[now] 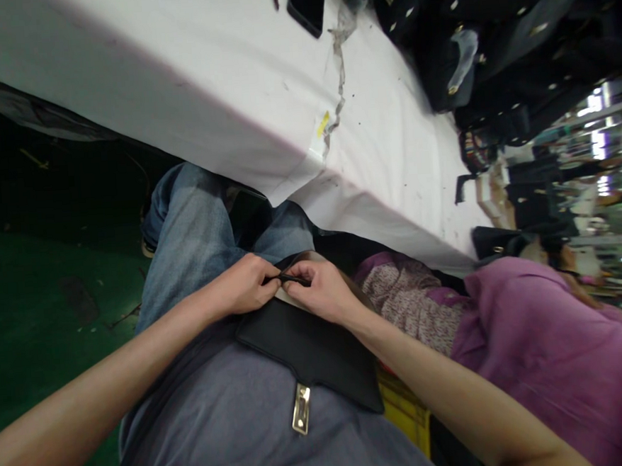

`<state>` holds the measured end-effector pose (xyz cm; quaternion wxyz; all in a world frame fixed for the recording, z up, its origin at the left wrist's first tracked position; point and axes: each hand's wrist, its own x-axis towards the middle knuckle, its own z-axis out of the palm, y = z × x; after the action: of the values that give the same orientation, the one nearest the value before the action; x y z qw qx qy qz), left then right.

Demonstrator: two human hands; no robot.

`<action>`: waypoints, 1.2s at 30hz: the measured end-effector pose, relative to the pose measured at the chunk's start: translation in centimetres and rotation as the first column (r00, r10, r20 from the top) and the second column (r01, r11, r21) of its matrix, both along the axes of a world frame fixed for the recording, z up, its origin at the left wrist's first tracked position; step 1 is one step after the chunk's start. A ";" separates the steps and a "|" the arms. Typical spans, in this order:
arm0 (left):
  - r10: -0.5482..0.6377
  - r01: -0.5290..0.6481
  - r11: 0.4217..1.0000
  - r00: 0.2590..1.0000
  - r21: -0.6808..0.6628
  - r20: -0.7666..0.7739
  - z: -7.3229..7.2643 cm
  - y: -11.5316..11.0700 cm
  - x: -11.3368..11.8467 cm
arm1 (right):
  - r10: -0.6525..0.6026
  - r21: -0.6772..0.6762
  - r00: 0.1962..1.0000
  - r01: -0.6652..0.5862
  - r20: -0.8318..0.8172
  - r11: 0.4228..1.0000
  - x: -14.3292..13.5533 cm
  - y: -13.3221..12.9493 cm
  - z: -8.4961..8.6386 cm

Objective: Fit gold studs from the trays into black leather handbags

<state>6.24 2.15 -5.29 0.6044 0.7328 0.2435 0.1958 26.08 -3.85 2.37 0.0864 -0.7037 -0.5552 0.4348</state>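
A black bag (319,346) lies across my lap, its flap turned toward my body and a gold metal clasp (301,409) at the flap's edge. Beyond the flap a lighter beige part of the bag shows between my hands. My left hand (248,283) pinches a thin black strip (296,280) at the bag's far side. Close beside it, nearly touching, my right hand (318,289) holds the same dark strip between thumb and fingers. The inside of the bag is hidden.
A table with a white cover (225,76) stands in front of my knees. On it are a black phone (307,5) and a pile of black bags (468,44). A person in purple (554,358) sits close at my right, near a yellow crate (406,414).
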 end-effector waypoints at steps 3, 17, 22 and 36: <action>-0.042 0.042 0.999 0.999 0.003 -0.017 -0.2 0.2 -0.1 | -0.003 -0.019 1.000 0.003 -0.010 1.000 0.1 0.1 -0.2; -0.080 0.083 0.995 0.995 0.054 -0.067 0.6 0.6 -0.1 | 0.034 0.003 0.999 -0.034 -0.025 0.999 0.0 0.3 0.1; -0.050 0.054 0.996 0.996 0.067 -0.069 0.9 0.2 -0.2 | 0.029 -0.005 0.999 -0.029 -0.017 1.000 0.0 0.1 0.1; -0.087 0.100 0.987 0.990 0.126 -0.107 1.0 0.7 -0.1 | 0.027 -0.022 1.000 -0.027 0.004 0.999 -0.2 0.3 0.3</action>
<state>6.12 2.81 -4.26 0.5506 0.7904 0.2257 0.1454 25.86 -3.57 2.67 0.0715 -0.6981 -0.5598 0.4406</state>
